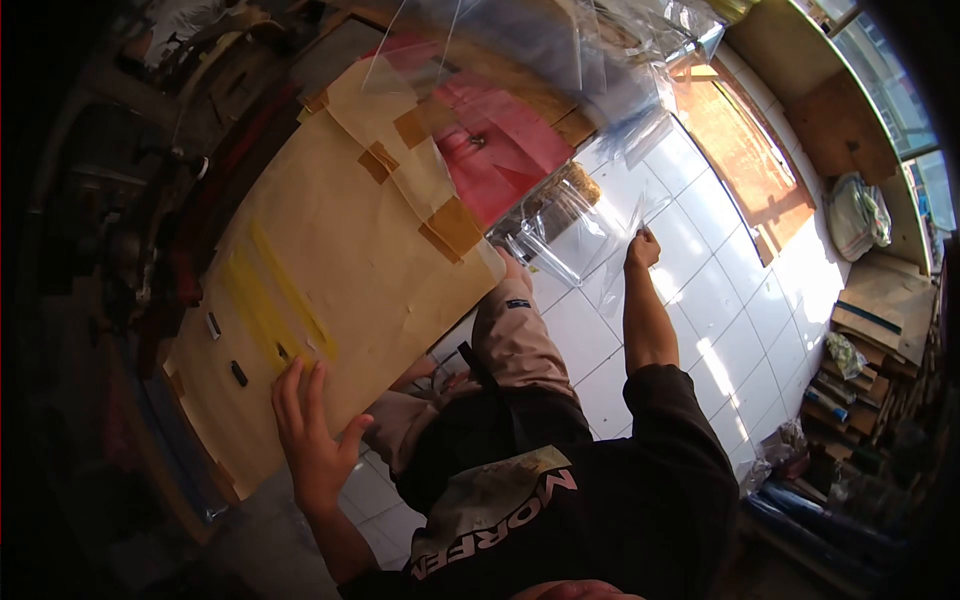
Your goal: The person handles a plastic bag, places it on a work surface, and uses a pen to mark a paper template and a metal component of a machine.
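Observation:
My left hand lies on the near edge of a table top covered in brown paper, fingers stretched and thumb apart, with nothing in it. Yellow tape strips run across the paper just beyond its fingertips. Two small dark pieces, one farther left and one nearer the hand, lie on the paper. Out to the right, above the tiled floor, my right hand is closed on a thin clear plastic sheet; its outline is hard to follow against the white tiles.
A red sheet and more clear plastic cover the table's far end. Brown tape patches hold the paper. A wooden board lies by the right wall, with a white sack and stacked wood pieces nearby.

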### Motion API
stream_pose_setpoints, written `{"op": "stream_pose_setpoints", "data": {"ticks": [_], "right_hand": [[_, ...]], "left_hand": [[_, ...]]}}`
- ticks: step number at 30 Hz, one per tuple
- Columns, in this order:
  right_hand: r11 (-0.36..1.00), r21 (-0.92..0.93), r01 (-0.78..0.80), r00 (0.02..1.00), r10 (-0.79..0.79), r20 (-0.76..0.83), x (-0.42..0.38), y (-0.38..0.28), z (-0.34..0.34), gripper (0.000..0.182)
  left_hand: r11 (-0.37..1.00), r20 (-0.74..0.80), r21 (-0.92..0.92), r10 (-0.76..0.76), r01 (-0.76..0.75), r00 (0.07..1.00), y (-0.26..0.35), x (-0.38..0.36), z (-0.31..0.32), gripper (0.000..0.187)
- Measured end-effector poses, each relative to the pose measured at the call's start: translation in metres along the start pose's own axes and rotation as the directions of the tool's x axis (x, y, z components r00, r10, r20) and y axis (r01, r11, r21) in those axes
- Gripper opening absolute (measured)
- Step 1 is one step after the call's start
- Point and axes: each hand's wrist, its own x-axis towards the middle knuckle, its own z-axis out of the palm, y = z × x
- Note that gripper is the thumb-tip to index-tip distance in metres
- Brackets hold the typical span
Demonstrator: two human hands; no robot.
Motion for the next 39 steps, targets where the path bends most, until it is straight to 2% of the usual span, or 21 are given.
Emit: {"op": "stream_pose_setpoints", "data": {"ticks": [4, 5, 7, 9, 11, 13, 15, 17, 19, 21, 23, 26, 29, 31, 33, 34, 36, 39], "right_hand": [[0.998, -0.023, 0.054, 0.998, -0.054, 0.015, -0.018, -0.010, 0.024, 0.030], [0.997, -0.026, 0.073, 0.994, -0.071, 0.079, -0.024, -0.011, 0.032, 0.034], [0.968, -0.121, 0.218, 0.948, -0.181, 0.262, -0.029, 0.004, 0.063, 0.043], [0.899, -0.140, 0.416, 0.798, -0.287, 0.530, -0.050, 0.016, 0.088, 0.051], [0.918, -0.108, 0.382, 0.672, -0.196, 0.714, -0.089, 0.006, 0.088, 0.054], [0.924, -0.081, 0.375, 0.580, -0.165, 0.797, -0.122, 0.007, 0.079, 0.056], [0.932, -0.029, 0.362, 0.562, -0.194, 0.804, -0.142, 0.036, 0.077, 0.054], [0.992, -0.065, 0.108, 0.574, -0.008, 0.819, -0.143, 0.097, 0.081, 0.049], [0.970, -0.190, -0.152, 0.546, 0.242, 0.802, -0.160, 0.092, 0.034, 0.043], [0.918, -0.220, -0.329, 0.576, 0.380, 0.724, -0.162, 0.114, 0.000, 0.037], [0.849, -0.262, -0.458, 0.600, 0.513, 0.614, -0.157, 0.139, -0.029, 0.033], [0.802, -0.316, -0.506, 0.613, 0.592, 0.523, -0.150, 0.171, -0.076, 0.030], [0.794, -0.447, -0.412, 0.630, 0.602, 0.490, -0.148, 0.186, -0.098, 0.029], [0.800, -0.446, -0.402, 0.626, 0.596, 0.503, -0.146, 0.183, -0.103, 0.031], [0.844, -0.281, -0.458, 0.664, 0.534, 0.523, -0.141, 0.162, -0.104, 0.035], [0.855, -0.270, -0.442, 0.670, 0.515, 0.535, -0.132, 0.149, -0.101, 0.035], [0.891, 0.011, -0.454, 0.757, 0.379, 0.533, -0.109, 0.119, -0.094, 0.039], [0.916, 0.190, -0.354, 0.825, 0.210, 0.524, -0.074, 0.060, -0.086, 0.039]], "left_hand": [[1.000, -0.008, -0.016, -0.025, 0.025, 1.000, 0.001, -0.001, 0.002, 0.077], [0.999, -0.007, -0.014, -0.032, 0.032, 0.999, 0.001, -0.001, 0.003, 0.077], [1.000, -0.010, -0.007, -0.030, 0.030, 1.000, 0.000, -0.001, 0.003, 0.077], [1.000, -0.007, -0.003, -0.026, 0.026, 1.000, 0.000, -0.001, 0.004, 0.077], [0.998, -0.021, -0.040, -0.051, 0.050, 0.998, 0.002, -0.001, 0.004, 0.076], [0.998, -0.021, -0.041, -0.049, 0.048, 0.999, 0.002, 0.000, 0.003, 0.076], [0.998, -0.014, -0.040, -0.042, 0.041, 0.999, 0.001, 0.000, 0.001, 0.076], [0.999, -0.003, -0.028, -0.037, 0.037, 0.999, -0.002, 0.000, 0.001, 0.081], [0.999, -0.008, -0.042, -0.035, 0.035, 0.999, -0.003, -0.001, 0.003, 0.080], [0.998, -0.017, -0.056, -0.038, 0.037, 0.999, -0.004, -0.001, 0.005, 0.079], [0.997, -0.035, -0.072, -0.035, 0.033, 0.999, -0.004, -0.001, 0.006, 0.079], [0.995, -0.036, -0.092, -0.049, 0.046, 0.998, -0.003, -0.001, 0.005, 0.079], [0.995, -0.033, -0.083, -0.057, 0.054, 0.998, 0.000, 0.000, 0.001, 0.075], [0.995, -0.080, -0.078, -0.065, 0.059, 0.995, -0.003, 0.001, -0.002, 0.075], [0.996, -0.013, -0.083, -0.046, 0.045, 0.999, -0.003, 0.000, -0.006, 0.077], [0.995, -0.002, -0.090, -0.053, 0.053, 0.999, -0.002, 0.000, -0.008, 0.077], [0.994, -0.019, -0.095, -0.060, 0.058, 0.998, 0.000, 0.002, -0.011, 0.077], [0.993, -0.009, -0.095, -0.066, 0.064, 0.998, 0.002, 0.001, -0.012, 0.076]]}}
